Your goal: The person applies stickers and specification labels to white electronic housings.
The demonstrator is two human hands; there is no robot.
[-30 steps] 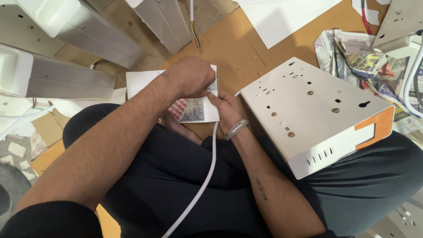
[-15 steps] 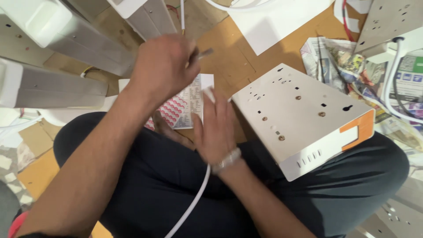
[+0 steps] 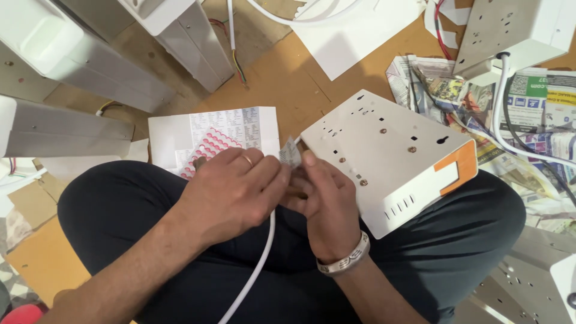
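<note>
Both hands meet over the lap: left hand point(image 3: 231, 189) and right hand point(image 3: 324, 198) pinch a small grey label point(image 3: 290, 153) beside the white metal box point(image 3: 390, 156); white cable point(image 3: 252, 270) beneath.

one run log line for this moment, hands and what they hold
left hand: on white round cable | right hand: pinching small silvery sticker | white metal box with orange corner: on lap

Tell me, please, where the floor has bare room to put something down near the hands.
One bare brown patch lies between the sticker sheet, the white paper and the white box. It is crowded on the newspaper with cables and by the white panels.
</note>
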